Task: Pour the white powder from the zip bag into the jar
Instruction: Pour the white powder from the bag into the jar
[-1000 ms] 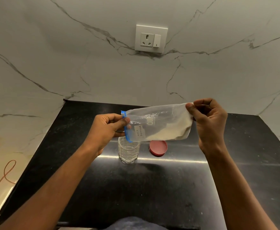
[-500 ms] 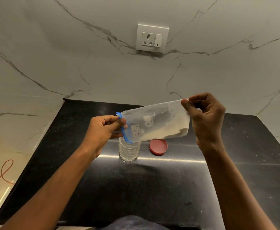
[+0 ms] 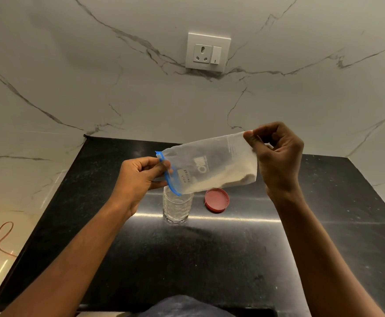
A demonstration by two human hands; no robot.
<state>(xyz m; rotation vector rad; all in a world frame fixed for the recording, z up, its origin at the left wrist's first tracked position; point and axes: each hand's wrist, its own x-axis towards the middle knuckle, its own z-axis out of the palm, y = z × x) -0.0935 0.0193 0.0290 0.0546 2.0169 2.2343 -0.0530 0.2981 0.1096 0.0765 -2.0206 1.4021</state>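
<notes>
Hiding jar point(image 3: 177, 209) rim: zip bag point(image 3: 212, 163) mouth

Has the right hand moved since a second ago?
Yes: the right hand has risen toward the wall socket, tilting the zip bag mouth-down over the jar.

We note a black speckled bench point(image 3: 209, 259), set into a corner of white marble wall point(image 3: 72, 76) with grey veins. A bright band of reflected light runs across the bench from left to right. A red round lid point(image 3: 217, 200) lies flat on the bench toward the back, its open side up. High on the wall, a white socket plate point(image 3: 208, 51) carries one outlet and, just right of it, a rocker switch point(image 3: 216, 55). Left of the bench, on a pale lower surface, a thin orange cable point(image 3: 0, 242) forms a loop. At the bottom edge we see dark fabric point(image 3: 182, 307), overlapping the bench's near rim.
</notes>
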